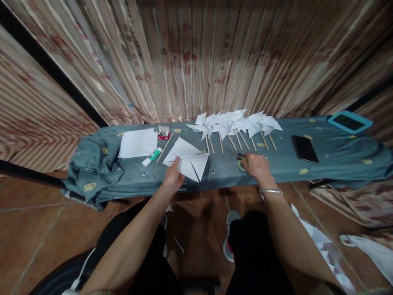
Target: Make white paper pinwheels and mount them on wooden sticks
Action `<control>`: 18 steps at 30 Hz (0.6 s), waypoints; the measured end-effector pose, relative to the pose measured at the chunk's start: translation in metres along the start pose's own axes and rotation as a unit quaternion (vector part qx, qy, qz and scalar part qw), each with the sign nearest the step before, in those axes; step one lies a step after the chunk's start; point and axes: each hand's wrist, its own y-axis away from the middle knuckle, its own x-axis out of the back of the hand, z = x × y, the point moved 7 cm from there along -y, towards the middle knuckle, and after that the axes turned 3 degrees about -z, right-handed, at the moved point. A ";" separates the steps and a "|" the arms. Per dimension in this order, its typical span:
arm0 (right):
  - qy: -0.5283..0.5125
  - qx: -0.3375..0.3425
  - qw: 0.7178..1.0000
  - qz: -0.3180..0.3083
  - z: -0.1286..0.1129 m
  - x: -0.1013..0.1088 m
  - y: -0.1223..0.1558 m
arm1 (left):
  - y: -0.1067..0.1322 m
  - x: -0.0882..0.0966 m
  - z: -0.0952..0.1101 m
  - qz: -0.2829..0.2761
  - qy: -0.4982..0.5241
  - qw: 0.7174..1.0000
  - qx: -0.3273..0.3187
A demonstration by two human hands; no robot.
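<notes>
A square white sheet of paper (187, 153) with slits cut in from its corners is pinched at its near edge by my left hand (174, 176). To the right, my right hand (258, 166) is closed around the handles of a pair of scissors (241, 160), low over the cloth, blades pointing left and away. A thin wooden stick (165, 147) lies just left of the cut paper. Behind both hands several finished paper pinwheels (233, 123) with wooden sticks lie in an overlapping row.
On the left of the cloth-covered table (221, 174) are a stack of white paper (138, 143), a glue stick (152, 156) and a small red box (163, 132) of pins. A phone (305, 148) and a blue-framed tablet (350, 122) lie at the right. A curtain hangs behind.
</notes>
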 end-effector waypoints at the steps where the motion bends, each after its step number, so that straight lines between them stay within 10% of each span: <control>1: -0.012 0.007 1.000 0.010 -0.004 0.002 0.001 | -0.002 -0.001 -0.002 -0.004 -0.003 1.000 0.004; 18: -0.192 0.309 0.921 0.140 -0.127 0.007 0.045 | -0.022 -0.007 -0.016 -0.045 -0.036 0.998 0.024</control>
